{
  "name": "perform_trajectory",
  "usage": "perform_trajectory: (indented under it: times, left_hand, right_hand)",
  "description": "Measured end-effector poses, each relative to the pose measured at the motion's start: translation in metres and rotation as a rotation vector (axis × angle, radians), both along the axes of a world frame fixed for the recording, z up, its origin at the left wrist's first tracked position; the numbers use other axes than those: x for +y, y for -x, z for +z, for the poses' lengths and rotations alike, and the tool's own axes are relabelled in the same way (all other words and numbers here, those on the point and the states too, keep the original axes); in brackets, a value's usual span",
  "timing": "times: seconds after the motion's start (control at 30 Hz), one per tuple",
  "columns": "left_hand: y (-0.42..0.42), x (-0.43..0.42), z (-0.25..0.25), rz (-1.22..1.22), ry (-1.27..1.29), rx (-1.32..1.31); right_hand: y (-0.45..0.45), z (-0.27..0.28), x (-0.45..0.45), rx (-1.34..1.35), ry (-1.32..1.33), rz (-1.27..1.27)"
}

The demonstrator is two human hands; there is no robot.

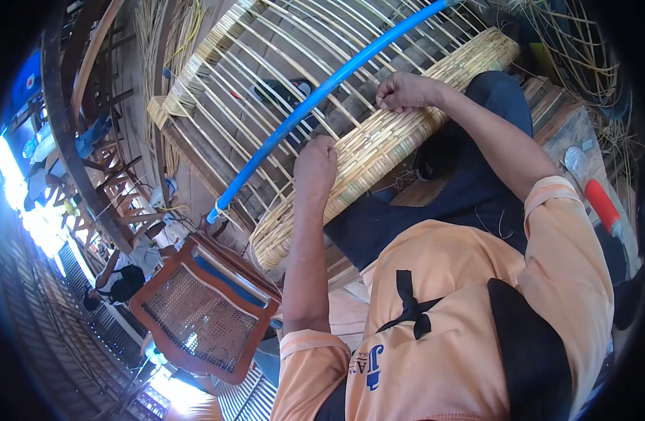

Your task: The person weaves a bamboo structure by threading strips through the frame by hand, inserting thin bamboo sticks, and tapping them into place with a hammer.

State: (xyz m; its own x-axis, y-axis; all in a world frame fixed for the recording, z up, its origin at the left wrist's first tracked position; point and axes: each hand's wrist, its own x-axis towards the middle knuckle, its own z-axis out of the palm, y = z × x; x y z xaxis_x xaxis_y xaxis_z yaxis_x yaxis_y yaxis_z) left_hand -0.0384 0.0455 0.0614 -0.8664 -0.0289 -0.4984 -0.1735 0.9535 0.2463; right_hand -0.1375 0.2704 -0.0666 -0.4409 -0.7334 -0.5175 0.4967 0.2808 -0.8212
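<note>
Across my lap rests a woven rattan frame, with a thick woven band (378, 151) along its near side. Thin rattan stakes (231, 91) run from that band to a second wrapped band (196, 70) at the far side. A blue tube (336, 78) lies diagonally over the stakes. My left hand (315, 165) is closed at the inner edge of the woven band, below the tube. My right hand (408, 92) is closed too, fingers pinched together at the same edge, farther up and right. What either hand grips is too small or hidden to make out.
A chair with a cane mesh panel (203, 316) stands at lower left. Loose rattan strands (582, 42) hang at upper right. A tool with a red handle (603, 203) lies by my right elbow. Another person (122, 282) is at far left. Wooden frames (91, 168) stand behind.
</note>
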Motion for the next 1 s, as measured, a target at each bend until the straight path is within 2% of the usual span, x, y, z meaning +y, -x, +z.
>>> perform_trajectory:
  times: [0.1,0.3,0.37,0.5,0.57,0.6,0.67,0.7,0.73,0.83,0.87,1.0]
  left_hand:
    - [0.0,0.002,0.001,0.033,0.045,-0.028]
    - [-0.02,0.009,0.0,-0.143,0.15,0.077]
    - [-0.027,0.017,-0.002,-0.273,0.307,0.25]
    - [-0.028,0.027,0.006,-0.22,0.302,0.224]
    - [-0.023,0.033,0.012,-0.342,0.437,0.398]
    - [-0.02,0.036,0.009,-0.342,0.427,0.404]
    - [-0.002,0.046,-0.009,-0.197,0.154,0.374]
    - [0.006,0.05,-0.021,-0.2,0.062,0.401]
    - [0.011,0.055,-0.03,-0.204,0.049,0.408]
    - [0.02,0.079,-0.038,-0.204,0.094,0.339]
    - [0.019,0.08,-0.043,-0.208,0.086,0.341]
    - [0.02,0.082,-0.056,-0.135,0.08,0.316]
  right_hand:
    - [0.002,0.002,0.0,0.035,-0.019,0.009]
    - [0.002,-0.003,0.002,-0.022,0.006,-0.003]
    - [0.004,-0.002,0.006,-0.072,-0.006,0.013]
    - [0.003,0.0,0.009,-0.138,0.018,-0.029]
    - [0.005,0.003,0.011,-0.196,-0.032,-0.078]
    - [0.003,0.004,0.016,-0.191,-0.042,-0.083]
    - [0.006,0.008,0.029,-0.23,-0.08,-0.187]
    - [0.008,0.007,0.032,-0.187,-0.109,-0.298]
    - [0.011,0.003,0.035,-0.179,-0.12,-0.306]
    - [0.017,-0.002,0.045,-0.183,-0.142,-0.556]
    - [0.014,0.0,0.044,-0.18,-0.148,-0.563]
    - [0.003,0.008,0.034,-0.025,-0.11,-0.321]
